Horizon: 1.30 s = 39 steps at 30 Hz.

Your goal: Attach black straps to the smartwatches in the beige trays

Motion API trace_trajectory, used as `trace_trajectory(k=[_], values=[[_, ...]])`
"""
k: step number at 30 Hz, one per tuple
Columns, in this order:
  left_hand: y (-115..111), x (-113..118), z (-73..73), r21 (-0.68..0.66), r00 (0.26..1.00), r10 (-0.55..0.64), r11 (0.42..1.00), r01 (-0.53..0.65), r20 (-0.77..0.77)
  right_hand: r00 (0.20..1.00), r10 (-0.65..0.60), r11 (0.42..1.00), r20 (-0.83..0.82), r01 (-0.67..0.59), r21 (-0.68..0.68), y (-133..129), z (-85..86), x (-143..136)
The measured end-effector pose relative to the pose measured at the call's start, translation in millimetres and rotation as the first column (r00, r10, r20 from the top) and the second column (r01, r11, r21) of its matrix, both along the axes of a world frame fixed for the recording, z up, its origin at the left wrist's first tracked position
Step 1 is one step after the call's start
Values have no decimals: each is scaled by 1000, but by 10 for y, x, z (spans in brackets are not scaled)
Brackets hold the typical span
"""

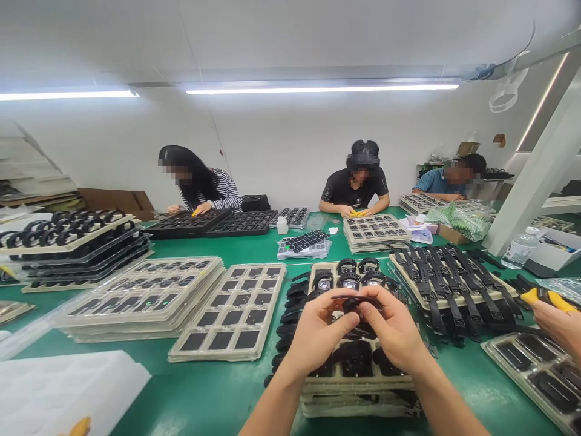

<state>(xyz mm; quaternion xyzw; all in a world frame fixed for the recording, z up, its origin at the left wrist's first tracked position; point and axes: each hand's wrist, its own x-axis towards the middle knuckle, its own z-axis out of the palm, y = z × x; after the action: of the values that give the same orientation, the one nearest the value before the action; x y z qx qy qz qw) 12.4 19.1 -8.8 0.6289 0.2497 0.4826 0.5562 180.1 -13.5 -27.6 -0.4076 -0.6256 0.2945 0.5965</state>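
Note:
My left hand (318, 333) and my right hand (394, 330) are raised side by side, both closed on a black watch (351, 303). Thumbs and fingertips pinch it from either side, and its dark strap spans the gap between them; my fingers cover part of it. Directly below is a stack of cream trays (358, 393). Its top tray carries black watches (349, 278) with curled straps, some face up toward the back. Several black straps (288, 321) hang over the stack's left edge.
Right of my hands, a tray bears flat black straps (447, 284). A co-worker's hand (560, 321) with yellow finger covers reaches in over another tray (512, 363). To the left are a tray of dark squares (233, 312), stacked trays (140, 297) and a white foam block (68, 393).

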Motion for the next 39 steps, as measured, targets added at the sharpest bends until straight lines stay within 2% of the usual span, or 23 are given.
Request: trace_trajectory(k=[5,10,12,14,18,24,30,34,37,39], values=[[16,-36,5,-86,998,-60,995,57,-35,987,-57,998,-152,53,-26,6,-4,61],[40,75,-70,-196,992,52,980,-29,115,987,20,999,-159,-28,-44,4,-5,10],[40,112,-97,-207,988,87,976,-60,125,990,30,999,-139,-33,-23,5,-15,-3],[29,124,-110,-184,992,79,981,-59,101,991,6,1000,-136,-7,-6,10,-33,3],[-16,109,-103,-57,996,67,996,-64,53,993,-27,999,-111,31,30,19,-61,32],[-105,105,-54,92,985,135,988,-126,-107,994,-85,989,72,76,129,-13,-102,33],[-119,83,-35,88,974,166,984,-154,-152,959,-276,948,72,259,184,6,-305,64],[-110,71,-11,8,982,103,995,-103,-160,924,-368,910,100,336,244,8,-296,52],[-98,75,8,-103,993,36,994,-48,-114,906,-384,886,180,306,349,-1,-191,38],[-87,86,11,-144,997,13,989,-25,-81,906,-353,884,232,243,399,-3,-132,35]])
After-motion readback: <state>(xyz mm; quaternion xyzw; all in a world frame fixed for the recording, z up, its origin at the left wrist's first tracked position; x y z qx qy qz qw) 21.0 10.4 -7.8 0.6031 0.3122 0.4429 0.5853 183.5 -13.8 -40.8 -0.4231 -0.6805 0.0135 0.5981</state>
